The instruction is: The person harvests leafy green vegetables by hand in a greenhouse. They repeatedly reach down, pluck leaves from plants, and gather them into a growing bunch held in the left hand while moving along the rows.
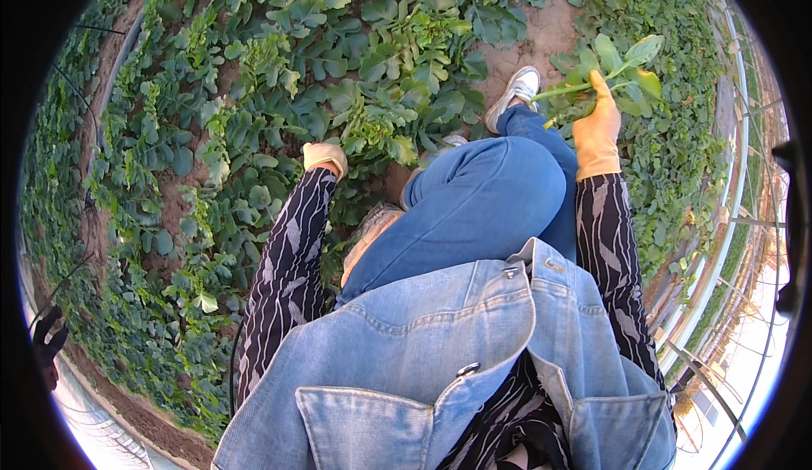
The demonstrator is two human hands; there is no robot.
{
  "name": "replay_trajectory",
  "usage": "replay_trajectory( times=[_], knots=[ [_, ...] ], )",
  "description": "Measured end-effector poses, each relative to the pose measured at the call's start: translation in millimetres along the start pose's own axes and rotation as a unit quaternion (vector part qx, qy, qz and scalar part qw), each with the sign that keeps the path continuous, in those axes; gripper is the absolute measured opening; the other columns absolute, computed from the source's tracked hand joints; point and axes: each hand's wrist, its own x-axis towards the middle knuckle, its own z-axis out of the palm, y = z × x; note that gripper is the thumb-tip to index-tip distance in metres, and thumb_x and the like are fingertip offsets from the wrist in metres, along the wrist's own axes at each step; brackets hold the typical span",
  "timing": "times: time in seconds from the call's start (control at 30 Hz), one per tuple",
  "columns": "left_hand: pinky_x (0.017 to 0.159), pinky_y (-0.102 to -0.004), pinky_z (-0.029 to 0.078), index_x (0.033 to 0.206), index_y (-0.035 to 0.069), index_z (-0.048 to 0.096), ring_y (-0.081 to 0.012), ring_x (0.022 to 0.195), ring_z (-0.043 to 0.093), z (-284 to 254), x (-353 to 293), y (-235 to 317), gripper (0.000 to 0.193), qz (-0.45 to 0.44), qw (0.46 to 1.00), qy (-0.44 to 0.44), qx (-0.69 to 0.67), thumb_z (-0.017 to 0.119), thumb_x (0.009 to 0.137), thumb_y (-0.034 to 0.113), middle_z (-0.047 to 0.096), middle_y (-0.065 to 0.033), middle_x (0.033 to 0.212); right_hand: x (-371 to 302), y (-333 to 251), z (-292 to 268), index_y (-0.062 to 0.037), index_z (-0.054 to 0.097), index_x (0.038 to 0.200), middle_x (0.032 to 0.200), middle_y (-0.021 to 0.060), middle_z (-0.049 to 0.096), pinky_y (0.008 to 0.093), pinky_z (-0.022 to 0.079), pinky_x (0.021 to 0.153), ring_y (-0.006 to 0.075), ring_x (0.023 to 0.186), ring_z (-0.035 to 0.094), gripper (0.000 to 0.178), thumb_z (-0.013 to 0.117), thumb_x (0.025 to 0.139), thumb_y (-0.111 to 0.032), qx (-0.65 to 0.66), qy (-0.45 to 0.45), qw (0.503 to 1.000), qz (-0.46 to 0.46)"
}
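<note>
My right hand point(598, 132), in a yellowish glove, is closed around a cut leafy green stem point(562, 91). Its bare stalk points left over my shoe, and broad leaves point(640, 51) spread out to the right, one with a yellow patch. To the left, my left hand point(325, 158), in a pale glove, is curled into a fist beside the leafy plants point(372, 123). Leaves surround that fist, and whatever it may hold is hidden.
My knees in blue jeans point(499, 183) are bent between my arms. A white shoe point(515, 96) rests on bare soil point(541, 35). Dense green plants point(161, 157) grow on both sides. A pale pipe point(734, 174) and thin frame bars run along the right edge.
</note>
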Motion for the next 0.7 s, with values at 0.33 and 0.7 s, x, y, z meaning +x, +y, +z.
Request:
replay_trajectory(
  times=[0.33, 0.7],
  knots=[
    [0.072, -0.0363, 0.051, 0.095, 0.012, 0.073, -0.0244, 0.089, 0.068, -27.0, 8.0, -11.3, 0.027, 0.034, 0.987, -0.155, 0.02, 0.064, 0.079, 0.031, 0.072, -0.0089, 0.098, -7.1, 2.7, -0.6, -0.0102, 0.059, 0.129, 0.117, 0.0069, 0.062, 0.0303, 0.05, 0.089, 0.0162, 0.099, 0.06, 0.043, 0.067, 0.087, -0.005, -0.31, -0.076, 0.938, -0.131],
    [0.07, -0.0345, 0.051, 0.089, 0.009, 0.072, -0.0245, 0.083, 0.068, 16.8, 55.3, -13.7, 0.026, 0.045, 0.985, -0.16, 0.054, 0.064, 0.078, 0.032, 0.071, -0.0099, 0.093, -7.3, 3.7, 1.2, -0.0089, 0.064, 0.125, 0.119, 0.0083, 0.061, 0.0301, 0.049, 0.087, 0.0153, 0.099, 0.057, 0.035, 0.063, 0.09, -0.006, -0.371, -0.088, 0.912, -0.151]
  ],
)
